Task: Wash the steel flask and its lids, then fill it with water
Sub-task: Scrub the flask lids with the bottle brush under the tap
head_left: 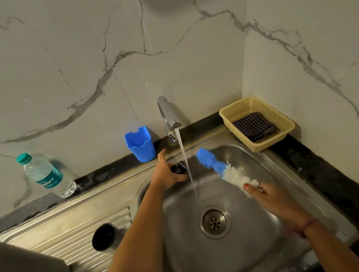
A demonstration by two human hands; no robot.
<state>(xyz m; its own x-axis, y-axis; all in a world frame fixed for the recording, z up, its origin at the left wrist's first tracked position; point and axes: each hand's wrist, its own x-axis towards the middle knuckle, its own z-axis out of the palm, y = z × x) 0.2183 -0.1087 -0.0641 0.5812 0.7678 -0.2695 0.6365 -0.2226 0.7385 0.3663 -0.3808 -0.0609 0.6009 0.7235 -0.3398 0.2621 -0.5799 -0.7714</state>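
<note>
Steel flask (23,266) stands on the drainboard, left of the sink (260,170), a dark cup lid (104,237) between them. Over the sink, right hand (267,195) grips the blue-and-white brush (220,169); left hand (167,172) clutches a dark lid (178,168) beside the tap (167,114) stream.
</note>
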